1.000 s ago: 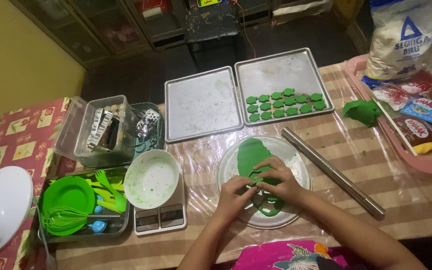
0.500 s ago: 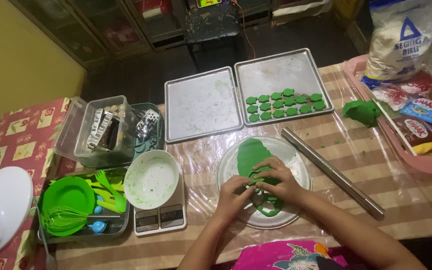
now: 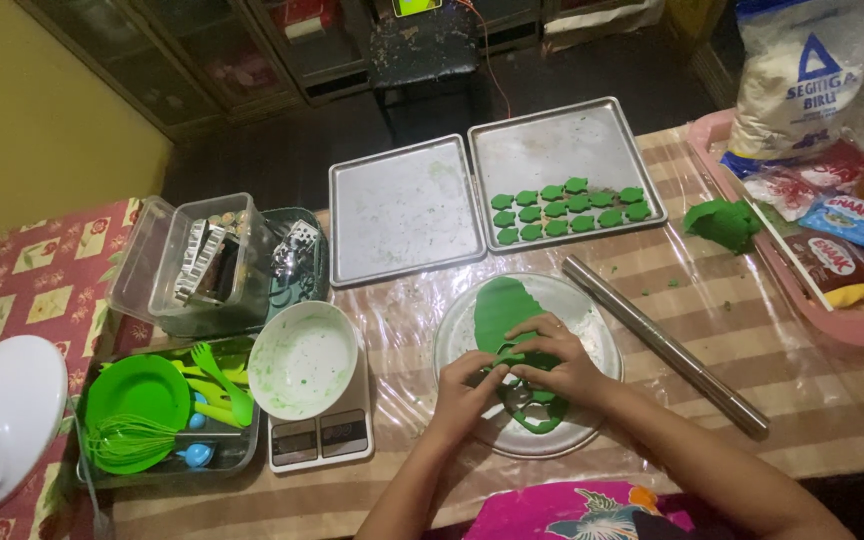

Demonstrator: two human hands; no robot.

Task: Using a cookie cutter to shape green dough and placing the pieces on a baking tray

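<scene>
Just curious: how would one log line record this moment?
left hand: on green dough | right hand: on dough | round plate under it

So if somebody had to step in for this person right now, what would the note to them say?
Left hand and right hand: both bare, pressing on the rolled green dough on the round plate; what sits under the fingers is hidden.
Done: three rows of small green dough shapes lie on the right baking tray.
Left: the left baking tray holds no shapes; a spare green dough lump lies by the pink tray.
Metal rolling pin rests right of the plate; white bowl sits on the kitchen scale.
</scene>
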